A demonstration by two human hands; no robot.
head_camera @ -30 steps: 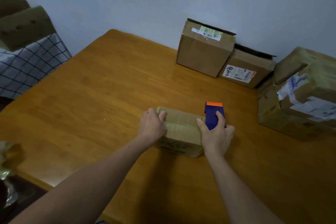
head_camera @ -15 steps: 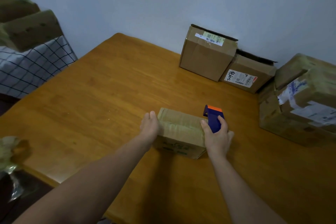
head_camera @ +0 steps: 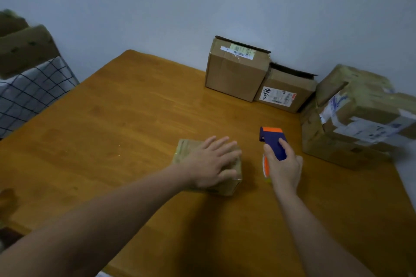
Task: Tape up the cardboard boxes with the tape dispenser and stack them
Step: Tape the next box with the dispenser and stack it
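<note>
While pinning the small cardboard box (head_camera: 186, 150) to the table (head_camera: 135, 119), a little nearer than its centre, lays the left hand (head_camera: 213, 159) flat across the lid, fingers straight and spread, thumb down the near face. Judges light and squat: stiff at edges and corners, softer along the lid seam, so takes a palm but would dent under a hard press. Seems glossy with tape on top, perhaps slippery, though blur makes that hard to confirm. Best lifted by the two short sides, fingertips low on the walls, for setting onto a stack. Just beside the box and clear of it, grips the blue-and-orange tape dispenser (head_camera: 273, 141) in the right hand (head_camera: 283, 168), fingers curled round the handle. Farther out, shows a tall carton (head_camera: 234, 78) and a lower carton (head_camera: 283, 94) against the wall, and a taped pile (head_camera: 351, 123) at the right edge, well apart.
</note>
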